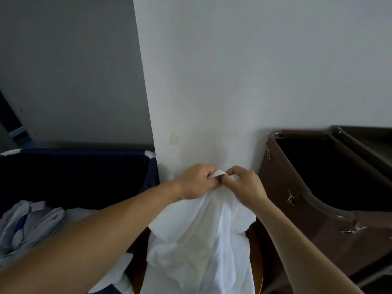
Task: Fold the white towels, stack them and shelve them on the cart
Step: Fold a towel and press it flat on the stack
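Most of the view is taken up by a pale wall (233, 71), in front of whose corner the work is being done. To the left a dark blue laundry bin (84, 166) is seen, with a heap of crumpled pale linen (31, 225) at its near side. To the right the brown cart (318, 219) is stood close to the wall. Its open top compartment is dark, no folded towels can be made out in it, and its shelves are not shown.

Between bin and cart a white towel (197, 240) is held up before the wall and left hanging in loose folds. Its lower part is draped over a wooden surface (255, 251), of which only an edge is seen. The towel is gripped at its top edge by both hands, which are brought so close together that they almost touch. The cloth is pinched by the left hand (197, 181) between curled fingers and thumb, and just beside it by the right hand (244, 185) in the same way. A short stretch of hem (218, 172) is seen standing up between them.

The task is judged to be at an early stage. This towel is not yet folded, and an edge or corner appears to be being sorted out. No stack is visible and nothing is seen shelved, so folding, stacking and shelving are all left.
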Demonstrator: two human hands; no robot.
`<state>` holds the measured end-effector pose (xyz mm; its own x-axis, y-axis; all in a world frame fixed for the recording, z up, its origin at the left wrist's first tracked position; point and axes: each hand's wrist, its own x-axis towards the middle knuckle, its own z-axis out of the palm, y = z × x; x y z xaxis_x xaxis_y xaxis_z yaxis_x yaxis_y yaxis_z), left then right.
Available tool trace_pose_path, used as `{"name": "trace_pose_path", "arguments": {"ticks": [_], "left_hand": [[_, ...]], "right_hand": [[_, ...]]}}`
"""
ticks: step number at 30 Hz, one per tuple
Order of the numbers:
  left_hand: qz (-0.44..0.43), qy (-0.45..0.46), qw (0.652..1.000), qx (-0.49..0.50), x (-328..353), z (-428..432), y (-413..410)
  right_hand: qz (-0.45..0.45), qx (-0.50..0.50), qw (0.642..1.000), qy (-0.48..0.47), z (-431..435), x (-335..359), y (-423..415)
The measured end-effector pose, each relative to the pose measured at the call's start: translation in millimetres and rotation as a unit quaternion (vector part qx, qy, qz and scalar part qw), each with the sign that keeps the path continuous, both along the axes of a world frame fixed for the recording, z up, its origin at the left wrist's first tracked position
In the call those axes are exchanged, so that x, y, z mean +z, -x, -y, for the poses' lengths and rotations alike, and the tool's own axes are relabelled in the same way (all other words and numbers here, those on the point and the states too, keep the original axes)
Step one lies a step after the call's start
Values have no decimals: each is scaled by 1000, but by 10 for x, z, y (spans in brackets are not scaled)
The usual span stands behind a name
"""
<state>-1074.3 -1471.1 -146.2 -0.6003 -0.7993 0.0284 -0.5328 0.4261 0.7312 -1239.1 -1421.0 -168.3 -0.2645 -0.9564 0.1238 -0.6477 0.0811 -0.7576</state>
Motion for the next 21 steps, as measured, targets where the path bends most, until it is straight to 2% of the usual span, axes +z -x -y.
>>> {"name": "trace_pose_path", "arguments": {"ticks": [4,7,10,11,12,14,16,17,18,21], "left_hand": [[-117,-47,989,82,291,96,-6],[-190,-32,970,145,573,123,21],[-300,-34,920,249,819,268,-32],[-294,-26,916,271,836,324,-109],[-240,-5,927,287,781,375,-215],[-34,37,960,277,517,479,-468],[231,37,953,194,173,446,-598],[302,17,945,129,28,363,-579],[311,-7,948,64,-68,261,-507],[158,-79,982,-61,-142,-116,-124]], "right_hand": [[-34,-20,999,-35,-36,-139,49],[-22,-23,998,-58,-54,-276,83],[-16,-7,998,-62,-112,-326,171],[-21,-11,998,-58,-128,-322,238],[-28,-19,998,-52,-149,-310,313],[-23,-30,999,-36,-169,-233,438],[-4,-5,1000,-11,-167,-122,458],[-10,22,1000,-5,-159,-68,418],[-28,56,998,-10,-148,-24,349],[-74,127,987,-58,-69,-29,126]]}}
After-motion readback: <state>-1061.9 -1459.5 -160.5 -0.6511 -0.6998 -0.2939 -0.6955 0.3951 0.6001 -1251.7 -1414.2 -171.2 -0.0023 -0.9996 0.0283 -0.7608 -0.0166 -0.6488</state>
